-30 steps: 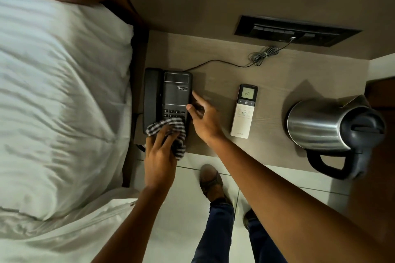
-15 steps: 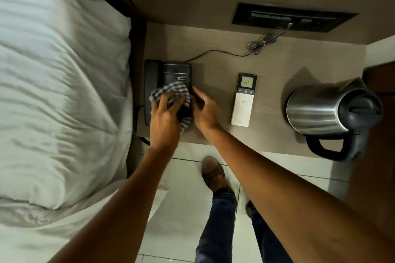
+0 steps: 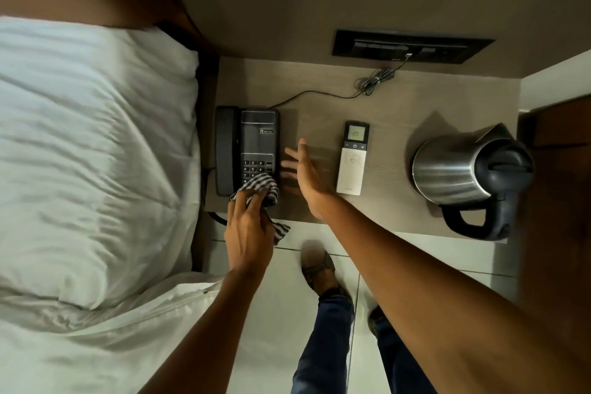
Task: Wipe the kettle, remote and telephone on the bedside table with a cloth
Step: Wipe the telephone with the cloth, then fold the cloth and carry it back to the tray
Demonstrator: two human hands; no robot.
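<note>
A wood-grain bedside table (image 3: 399, 99) filled the centre of the frame, set against a dull brown wall with a dark switch panel (image 3: 412, 46) at upper centre. A white pillow (image 3: 96, 153) and bedding took up the whole left side, and pale floor tiles (image 3: 284, 297) showed along the bottom.

The black telephone (image 3: 248, 141) sat at the table's left edge, handset on its cradle along the left side, a thin cord (image 3: 319, 94) running from it up towards the panel. The left hand (image 3: 248, 233) gripped a checked cloth (image 3: 260, 189), fingers closed round the bunched fabric, which lay against the lower keypad at the phone's near end; a loose tail hung off the table edge.

The right hand (image 3: 305, 176) was spread wide and held nothing, just right of the phone; it was blurred, so whether it touched the table could not be told. The white remote (image 3: 351, 158) lay flat right of that hand, its small screen lit. The steel kettle (image 3: 463, 169) stood well apart at the right of the frame, black lid and handle turned to the lower right.

Below the table edge, a sandalled foot (image 3: 316, 269) and jeans (image 3: 323, 345) were visible.
</note>
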